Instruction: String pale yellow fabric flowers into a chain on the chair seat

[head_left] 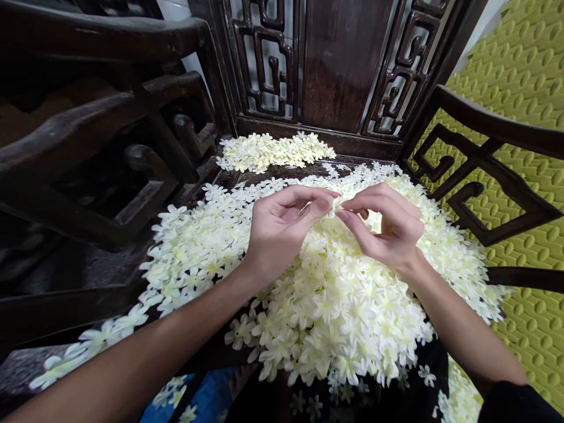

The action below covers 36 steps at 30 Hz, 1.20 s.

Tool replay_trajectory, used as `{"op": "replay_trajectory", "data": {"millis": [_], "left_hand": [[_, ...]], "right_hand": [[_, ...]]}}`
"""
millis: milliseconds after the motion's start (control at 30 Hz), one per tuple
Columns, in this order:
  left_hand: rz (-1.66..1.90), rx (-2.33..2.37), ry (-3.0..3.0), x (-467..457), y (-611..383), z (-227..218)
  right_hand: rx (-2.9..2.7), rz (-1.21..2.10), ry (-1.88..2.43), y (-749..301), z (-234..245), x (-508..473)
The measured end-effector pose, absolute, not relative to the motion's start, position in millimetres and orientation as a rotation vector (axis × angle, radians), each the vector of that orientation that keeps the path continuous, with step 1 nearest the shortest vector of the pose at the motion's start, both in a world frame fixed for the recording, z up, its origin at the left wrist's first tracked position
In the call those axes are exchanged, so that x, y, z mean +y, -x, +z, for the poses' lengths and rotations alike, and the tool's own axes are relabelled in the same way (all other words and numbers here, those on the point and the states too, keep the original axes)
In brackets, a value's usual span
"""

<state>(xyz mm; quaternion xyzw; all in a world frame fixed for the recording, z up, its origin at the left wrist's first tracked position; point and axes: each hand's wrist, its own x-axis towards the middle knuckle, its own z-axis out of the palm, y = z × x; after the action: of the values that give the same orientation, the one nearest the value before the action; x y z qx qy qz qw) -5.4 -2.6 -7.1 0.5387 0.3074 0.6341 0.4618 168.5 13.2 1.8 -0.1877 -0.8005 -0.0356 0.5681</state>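
Note:
My left hand (284, 226) and my right hand (385, 223) meet fingertip to fingertip above a large heap of loose artificial flowers (335, 311). Pinched between them is a small white artificial flower (335, 205), mostly covered by the fingers. Thumb and forefinger of each hand press on it from opposite sides. The heaped blossoms are white with pale yellow middles and spread over the seat and my lap. Behind the hands, a separate pile of flowers (277, 151) lies tightly packed along the back of the seat.
A dark carved wooden chair back (343, 64) rises behind the flowers. Wooden armrests stand on the left (88, 129) and right (480, 158). Beyond the right armrest is a yellow-green embossed surface (524, 76). Blue fabric (207, 399) shows at the bottom, with stray flowers.

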Motion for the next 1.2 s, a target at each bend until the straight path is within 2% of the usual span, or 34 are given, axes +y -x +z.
{"op": "replay_trajectory", "data": {"millis": [300, 500, 733, 1200], "left_hand": [[1.552, 0.767, -1.299, -2.3, 5.2, -7.3], [1.573, 0.781, -1.248, 1.0, 8.0, -7.7], [1.529, 0.784, -1.281, -1.6, 5.3, -8.3], [1.538, 0.723, -1.295, -3.1, 5.0, -7.4]], "right_hand": [[-2.056, -0.033, 0.457, -168.1, 5.5, 11.0], [-2.092, 0.200, 0.252, -166.3, -0.8, 9.8], [-1.838, -0.126, 0.478, -166.2, 1.0, 12.1], [-1.861, -0.111, 0.485, -166.4, 0.4, 11.4]]}}
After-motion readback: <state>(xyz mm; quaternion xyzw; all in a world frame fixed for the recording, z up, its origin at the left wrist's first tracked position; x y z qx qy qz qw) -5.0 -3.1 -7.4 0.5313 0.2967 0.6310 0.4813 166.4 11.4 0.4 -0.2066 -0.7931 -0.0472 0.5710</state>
